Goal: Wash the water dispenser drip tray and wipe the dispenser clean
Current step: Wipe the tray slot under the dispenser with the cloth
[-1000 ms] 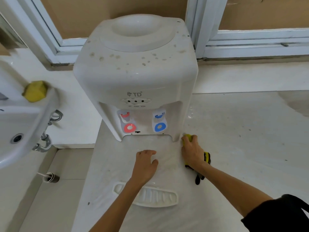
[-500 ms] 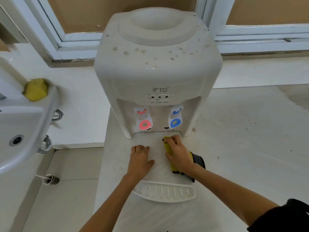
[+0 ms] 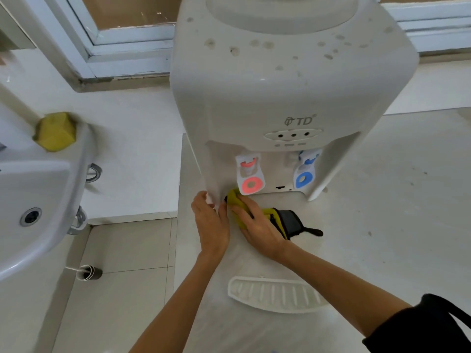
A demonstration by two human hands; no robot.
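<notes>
A white water dispenser (image 3: pixel 288 85) with brown spots on its top stands on a white counter. It has a red tap (image 3: pixel 249 174) and a blue tap (image 3: pixel 305 169). My right hand (image 3: pixel 254 222) presses a yellow and black cloth (image 3: pixel 280 220) onto the dispenser's base shelf at the front left corner, fingers laid over it. My left hand (image 3: pixel 211 222) touches the bottom of the dispenser's left front leg. The white ribbed drip tray (image 3: pixel 275 294) lies loose on the counter nearer to me, partly under my right forearm.
A white wash basin (image 3: pixel 33 200) hangs at the left with a yellow sponge (image 3: pixel 56 131) on its rim. A small dark roll (image 3: pixel 89 272) lies on the tiled floor below. White window frames (image 3: pixel 122 54) run behind the dispenser.
My right hand has slid the cloth leftward across the base shelf, from the right corner to the left corner. My left hand moved left and up to the dispenser's left leg. The view came closer.
</notes>
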